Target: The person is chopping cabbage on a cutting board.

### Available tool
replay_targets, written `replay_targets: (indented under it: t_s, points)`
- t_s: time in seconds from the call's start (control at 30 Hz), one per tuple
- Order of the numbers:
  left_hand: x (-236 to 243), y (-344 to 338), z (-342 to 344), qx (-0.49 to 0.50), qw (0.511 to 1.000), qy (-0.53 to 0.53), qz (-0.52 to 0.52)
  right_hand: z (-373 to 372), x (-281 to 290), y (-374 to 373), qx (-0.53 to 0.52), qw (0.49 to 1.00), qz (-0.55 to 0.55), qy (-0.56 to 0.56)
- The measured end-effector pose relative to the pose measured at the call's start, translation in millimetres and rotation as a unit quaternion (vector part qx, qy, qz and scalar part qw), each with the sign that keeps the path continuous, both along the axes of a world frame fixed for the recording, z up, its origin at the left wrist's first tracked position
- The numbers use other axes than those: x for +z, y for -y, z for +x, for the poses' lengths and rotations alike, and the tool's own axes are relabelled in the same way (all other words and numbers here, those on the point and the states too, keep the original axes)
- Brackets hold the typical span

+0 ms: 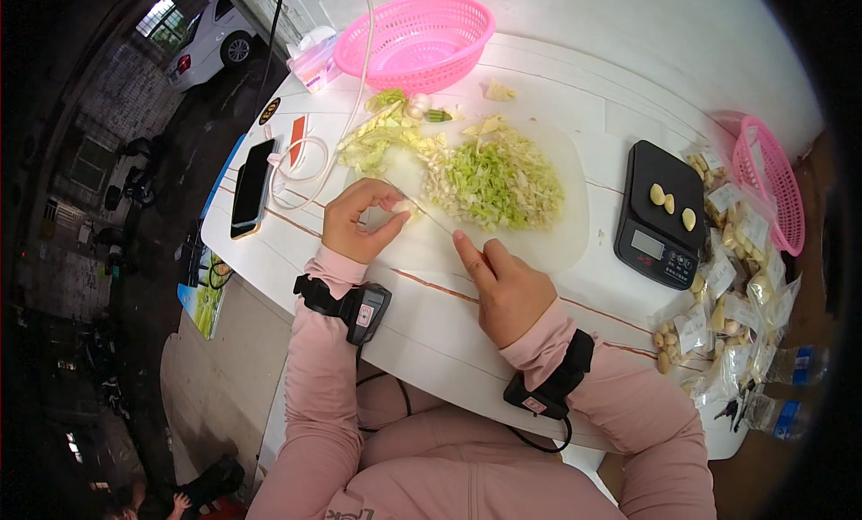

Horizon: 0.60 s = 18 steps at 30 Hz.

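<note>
My left hand (359, 219) pinches a small pale garlic clove (406, 207) down on the white cutting board (561, 242). My right hand (507, 286) grips a knife, forefinger stretched along its back; the thin blade (435, 222) runs up to the clove, its handle hidden in my palm. Just behind the clove lies a heap of chopped green cabbage (498, 179), with larger leaf pieces (373, 138) at the board's far left. Both wrists wear black bands over pink sleeves.
A black kitchen scale (651, 242) with three garlic cloves (669, 204) stands right of the board. Small bags of garlic (732, 309) and a pink basket (772, 192) lie further right. Another pink basket (413, 39), a tissue pack (314, 60) and a phone (251, 188) are around the table.
</note>
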State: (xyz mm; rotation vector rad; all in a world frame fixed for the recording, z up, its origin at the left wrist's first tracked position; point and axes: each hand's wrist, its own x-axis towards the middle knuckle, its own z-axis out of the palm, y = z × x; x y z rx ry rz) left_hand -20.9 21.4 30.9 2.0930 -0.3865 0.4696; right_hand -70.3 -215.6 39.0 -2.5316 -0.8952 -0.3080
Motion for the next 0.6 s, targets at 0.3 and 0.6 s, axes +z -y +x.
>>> replay_targets:
  t_s: [0.3,0.6]
  points:
    - [3.8,2.1,-0.9,-0.005,1.0,0.0,0.007,-3.1,-2.0,-2.2,-0.046,0.995,-0.085,-0.001]
    - [5.1,6.7,-4.4,-0.008,0.998,0.037,0.049,3.3,-5.5,2.6,-0.043,0.998,-0.042,-0.037]
